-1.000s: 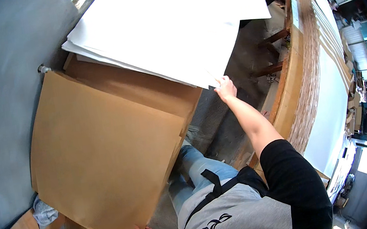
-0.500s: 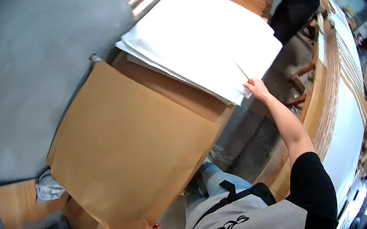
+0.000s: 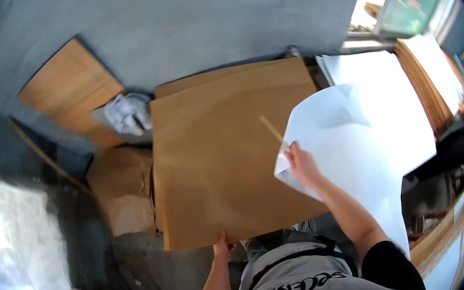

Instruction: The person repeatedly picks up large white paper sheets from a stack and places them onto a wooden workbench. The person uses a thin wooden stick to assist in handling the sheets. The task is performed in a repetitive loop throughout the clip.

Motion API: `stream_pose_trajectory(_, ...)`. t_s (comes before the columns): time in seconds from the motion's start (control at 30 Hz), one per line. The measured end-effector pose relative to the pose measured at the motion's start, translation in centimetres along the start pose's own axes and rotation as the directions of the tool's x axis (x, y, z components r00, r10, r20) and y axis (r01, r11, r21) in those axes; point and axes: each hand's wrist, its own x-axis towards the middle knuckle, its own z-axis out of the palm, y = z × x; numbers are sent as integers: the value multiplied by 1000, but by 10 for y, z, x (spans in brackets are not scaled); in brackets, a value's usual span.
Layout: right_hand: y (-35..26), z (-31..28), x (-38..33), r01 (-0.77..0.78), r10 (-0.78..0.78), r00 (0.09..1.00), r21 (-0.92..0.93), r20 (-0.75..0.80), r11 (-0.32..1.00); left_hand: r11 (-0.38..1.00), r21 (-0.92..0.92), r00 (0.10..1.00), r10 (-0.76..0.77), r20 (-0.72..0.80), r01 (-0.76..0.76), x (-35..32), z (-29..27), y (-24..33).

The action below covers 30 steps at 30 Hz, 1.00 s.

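Note:
My right hand (image 3: 301, 162) is closed on the near-left corner of a large white sheet (image 3: 334, 130), with a thin wooden stick (image 3: 272, 128) also in its grip. The sheet curls up and lies partly over the right side of the brown sheets (image 3: 228, 157). At the front edge of those brown sheets, my left hand (image 3: 222, 247) pinches the rim, thumb on top; its other fingers are partly hidden beneath. To the right lies the stack of white sheets (image 3: 363, 67), partly covered by the lifted one.
Behind the sheets rises a grey wall (image 3: 196, 19). Left of them are a wooden board (image 3: 70, 87), a grey cloth (image 3: 128, 113) and crumpled brown paper (image 3: 123, 196). A co-worker (image 3: 457, 140) stands at the far right, beside another sheet stack (image 3: 422, 82). Long panels (image 3: 463, 231) stand lower right.
The view has turned, bringing more of the left side in. My right hand has carried the white sheet's corner leftward over the brown sheets. My left hand still holds their front edge.

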Motion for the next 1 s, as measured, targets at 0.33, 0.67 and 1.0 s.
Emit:
stream_pose_trajectory(0.33,-124,205,-77,473,-497,837,154,230,867,989,-141,998,55,32,-50,3,-3,-33)
stream_pose_trajectory(0.67,-154,235,-140,550,-514,590,156,623,820,975,-223,991,38,125,-9,23,-2,-36)
stream_pose_trajectory(1.0,-148,197,-149,409,-534,356,386,767,827,993,-114,990,9,142,7,21,-7,-33)
